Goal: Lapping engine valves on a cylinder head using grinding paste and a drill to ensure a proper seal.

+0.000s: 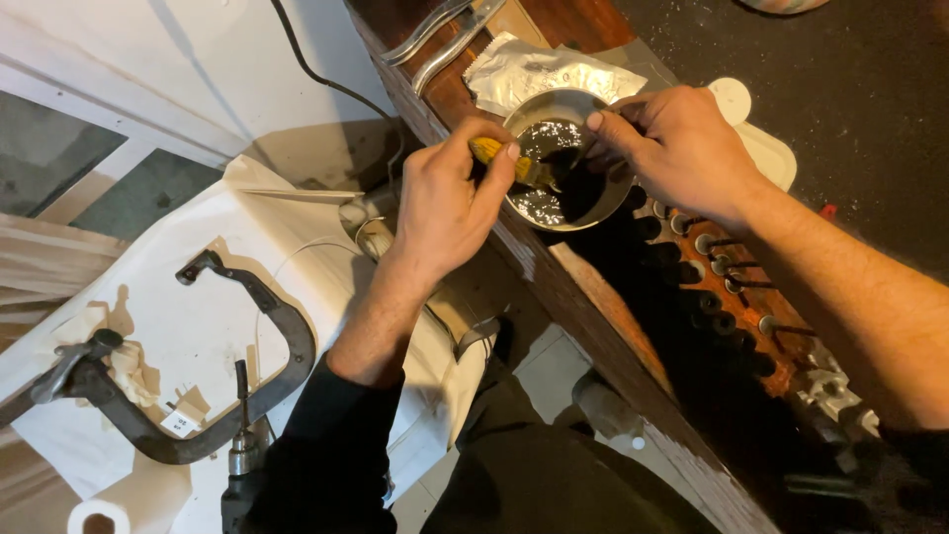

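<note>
While left hand [445, 203] pinches yellow brush [499, 156], bristles in dark liquid, right hand [672, 148] grips rim of metal bowl [568, 158] on wood bench [593, 297]. Nearby: foil [539, 71], clamp [198, 396] on white cloth [208, 326], bolts [722, 267] w/ dark coating.

Brush [516, 163] bristles lost in dark liquid inside metal bowl [554, 107]; bowl's right rim hidden under right hand [672, 148].
</note>
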